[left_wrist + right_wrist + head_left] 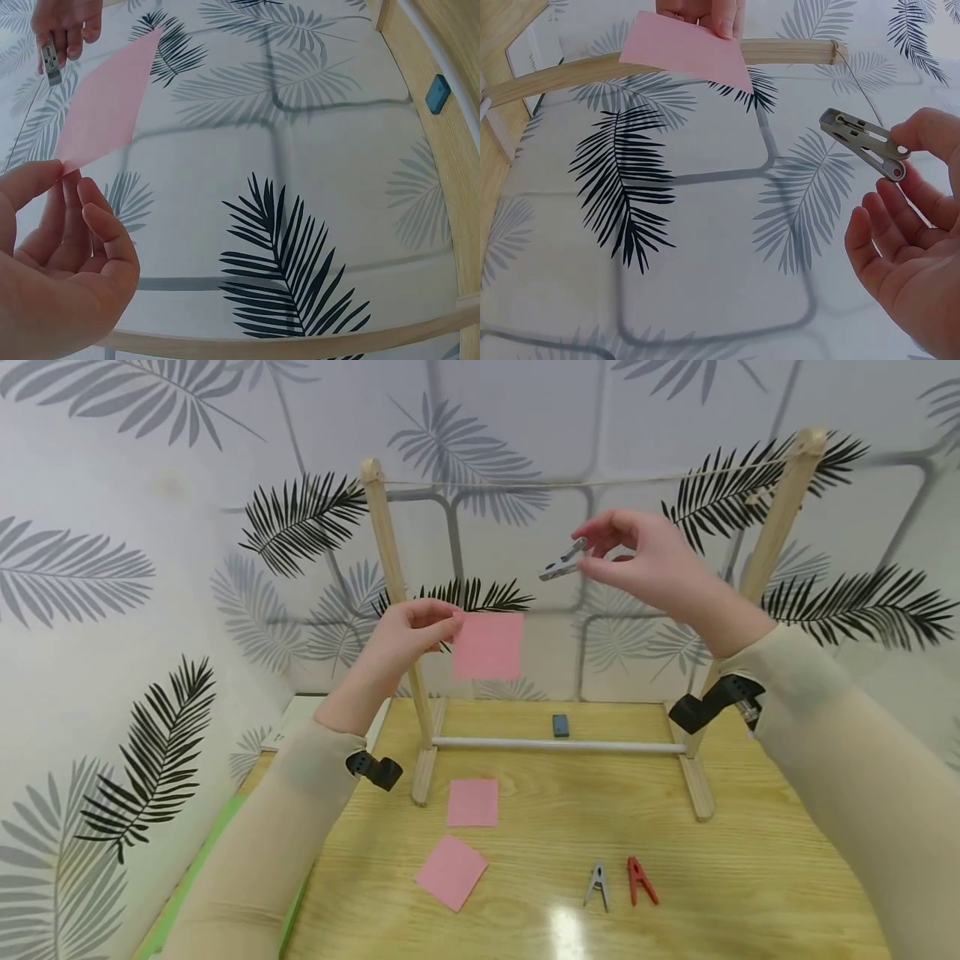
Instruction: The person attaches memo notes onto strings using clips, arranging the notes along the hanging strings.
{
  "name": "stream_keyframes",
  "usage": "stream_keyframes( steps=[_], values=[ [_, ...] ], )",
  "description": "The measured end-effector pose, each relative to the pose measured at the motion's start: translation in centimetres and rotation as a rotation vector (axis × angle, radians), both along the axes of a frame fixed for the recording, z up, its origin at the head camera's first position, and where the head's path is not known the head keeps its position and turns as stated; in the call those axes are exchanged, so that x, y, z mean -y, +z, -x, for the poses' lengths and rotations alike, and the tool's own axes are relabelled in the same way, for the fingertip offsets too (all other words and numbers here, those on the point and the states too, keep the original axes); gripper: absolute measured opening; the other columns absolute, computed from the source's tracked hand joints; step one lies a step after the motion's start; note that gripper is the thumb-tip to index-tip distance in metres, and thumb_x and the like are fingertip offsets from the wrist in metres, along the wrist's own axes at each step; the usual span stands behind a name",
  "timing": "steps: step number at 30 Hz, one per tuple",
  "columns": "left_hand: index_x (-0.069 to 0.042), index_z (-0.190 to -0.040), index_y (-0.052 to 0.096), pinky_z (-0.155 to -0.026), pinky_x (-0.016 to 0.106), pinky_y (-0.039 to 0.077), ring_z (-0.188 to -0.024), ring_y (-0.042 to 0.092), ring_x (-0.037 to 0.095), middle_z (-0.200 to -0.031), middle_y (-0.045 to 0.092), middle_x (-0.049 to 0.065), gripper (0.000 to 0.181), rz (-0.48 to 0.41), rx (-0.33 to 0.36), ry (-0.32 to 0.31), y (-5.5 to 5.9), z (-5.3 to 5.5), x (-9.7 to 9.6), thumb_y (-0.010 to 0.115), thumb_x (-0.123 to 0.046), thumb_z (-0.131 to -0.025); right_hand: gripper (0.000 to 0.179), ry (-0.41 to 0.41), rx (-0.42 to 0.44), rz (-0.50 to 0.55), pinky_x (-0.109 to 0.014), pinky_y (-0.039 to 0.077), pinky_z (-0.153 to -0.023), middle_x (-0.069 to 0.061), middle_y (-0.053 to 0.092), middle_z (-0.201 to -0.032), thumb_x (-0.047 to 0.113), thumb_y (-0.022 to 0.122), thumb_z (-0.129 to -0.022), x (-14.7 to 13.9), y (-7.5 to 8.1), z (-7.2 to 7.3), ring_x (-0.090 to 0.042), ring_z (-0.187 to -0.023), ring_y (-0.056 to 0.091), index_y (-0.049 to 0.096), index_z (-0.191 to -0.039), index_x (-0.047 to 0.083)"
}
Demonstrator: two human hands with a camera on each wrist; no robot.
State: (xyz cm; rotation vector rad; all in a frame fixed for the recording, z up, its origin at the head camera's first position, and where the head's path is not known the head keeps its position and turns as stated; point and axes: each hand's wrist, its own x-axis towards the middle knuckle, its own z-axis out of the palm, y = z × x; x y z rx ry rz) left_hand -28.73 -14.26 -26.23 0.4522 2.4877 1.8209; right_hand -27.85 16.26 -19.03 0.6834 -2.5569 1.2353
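My left hand (416, 631) pinches a pink square sheet of paper (487, 646) by its upper left corner, between thumb and fingers, beside the left post of a wooden frame. Higher and to the right, my right hand (637, 556) holds a grey clothespin (561, 564) by its handle ends, its nose pointing left and down. In the right wrist view that clothespin (864, 144) has its jaws together at the tip. A thin string (525, 485) runs across the top of the frame, above both hands. The left wrist view shows the paper (112, 97) hanging from the fingertips.
Two more pink sheets (472, 802) lie on the wooden table (540, 835). A grey clothespin (597, 885) and a red clothespin (641, 881) lie at the front. A white bar (558, 744) joins the frame's feet, with a small blue-grey block (560, 725) behind it.
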Motion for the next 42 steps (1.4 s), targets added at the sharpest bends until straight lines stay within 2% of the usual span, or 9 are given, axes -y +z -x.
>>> stream_keyframes(
  steps=[4, 8, 14, 20, 24, 28, 32, 38, 42],
  values=[
    [-0.009, -0.116, 0.069, -0.095, 0.041, 0.048, -0.099, 0.061, 0.017, -0.101, 0.069, -0.001, 0.024, 0.006, -0.023, -0.003, 0.6, 0.3, -0.5, 0.065, -0.024, -0.097, 0.037, 0.02, 0.0, 0.03, -0.024, 0.044, -0.089, -0.002, 0.064, -0.12, 0.024, 0.068, -0.094, 0.1, 0.5, 0.2, -0.006, -0.103, 0.059, 0.062, -0.129, 0.012],
    [-0.009, -0.12, 0.068, -0.098, 0.042, 0.048, -0.1, 0.061, 0.016, -0.106, 0.069, 0.001, 0.028, -0.009, -0.016, 0.012, 1.3, 0.4, -0.8, 0.065, -0.025, -0.097, 0.038, 0.025, 0.008, 0.072, -0.024, 0.047, -0.088, -0.003, 0.067, -0.12, 0.026, 0.069, -0.094, 0.3, 1.0, 0.6, -0.003, -0.106, 0.062, 0.062, -0.13, 0.015],
    [-0.005, -0.128, 0.064, -0.104, 0.044, 0.045, -0.101, 0.06, 0.013, -0.108, 0.067, -0.001, 0.034, -0.139, 0.043, 0.02, 1.7, 0.6, -1.0, 0.063, -0.021, -0.098, 0.044, 0.016, 0.054, 0.133, -0.021, 0.05, -0.085, -0.001, 0.069, -0.119, 0.027, 0.07, -0.093, 0.5, 1.8, 0.9, -0.008, -0.105, 0.064, 0.059, -0.135, 0.018],
    [-0.001, -0.131, 0.061, -0.09, 0.027, 0.05, -0.096, 0.058, 0.01, -0.106, 0.066, -0.002, 0.036, -0.241, 0.069, 0.024, 2.0, 1.0, -0.7, 0.061, -0.017, -0.099, 0.045, 0.035, 0.097, 0.205, -0.027, 0.05, -0.091, 0.002, 0.069, -0.117, 0.025, 0.072, -0.091, 1.5, 2.8, 1.2, -0.011, -0.108, 0.063, 0.058, -0.133, 0.015],
    [0.004, -0.131, 0.06, -0.079, 0.021, 0.049, -0.091, 0.057, 0.01, -0.101, 0.066, -0.003, 0.037, -0.303, 0.054, 0.013, 2.5, 1.0, -0.9, 0.061, -0.014, -0.099, 0.042, 0.044, 0.089, 0.252, -0.024, 0.05, -0.087, 0.005, 0.069, -0.11, 0.02, 0.072, -0.091, 2.0, 3.6, 1.3, -0.011, -0.103, 0.064, 0.059, -0.13, 0.012],
    [0.005, -0.131, 0.059, -0.075, 0.02, 0.049, -0.087, 0.057, 0.009, -0.096, 0.066, -0.005, 0.037, -0.318, 0.037, 0.003, 2.8, 1.1, -1.2, 0.061, -0.013, -0.098, 0.042, 0.041, 0.059, 0.245, -0.024, 0.049, -0.081, 0.007, 0.07, -0.104, 0.019, 0.072, -0.091, 2.3, 4.5, 1.5, -0.012, -0.092, 0.064, 0.06, -0.131, 0.01],
    [0.005, -0.13, 0.06, -0.077, 0.021, 0.048, -0.088, 0.057, 0.008, -0.096, 0.066, -0.006, 0.036, -0.307, 0.007, 0.016, 3.1, 1.2, -1.1, 0.06, -0.014, -0.099, 0.041, 0.049, 0.035, 0.262, -0.025, 0.048, -0.083, 0.007, 0.071, -0.1, 0.018, 0.072, -0.091, 2.8, 5.5, 1.9, -0.013, -0.086, 0.064, 0.061, -0.13, 0.011],
    [0.001, -0.128, 0.062, -0.083, 0.025, 0.045, -0.091, 0.057, 0.01, -0.097, 0.065, -0.006, 0.034, -0.326, -0.005, 0.088, 3.8, 1.4, -0.8, 0.062, -0.015, -0.099, 0.04, 0.041, 0.011, 0.297, -0.027, 0.047, -0.089, 0.009, 0.071, -0.097, 0.019, 0.073, -0.09, 3.8, 6.6, 2.4, -0.011, -0.091, 0.063, 0.063, -0.128, 0.014],
    [0.0, -0.126, 0.064, -0.077, 0.024, 0.044, -0.089, 0.058, 0.011, -0.093, 0.066, -0.005, 0.032, -0.355, -0.021, 0.126, 4.2, 1.6, -0.6, 0.062, -0.016, -0.098, 0.042, 0.022, 0.0, 0.339, -0.028, 0.046, -0.092, 0.009, 0.07, -0.097, 0.021, 0.075, -0.089, 4.3, 7.3, 2.7, -0.012, -0.095, 0.062, 0.064, -0.128, 0.016]
  ],
)
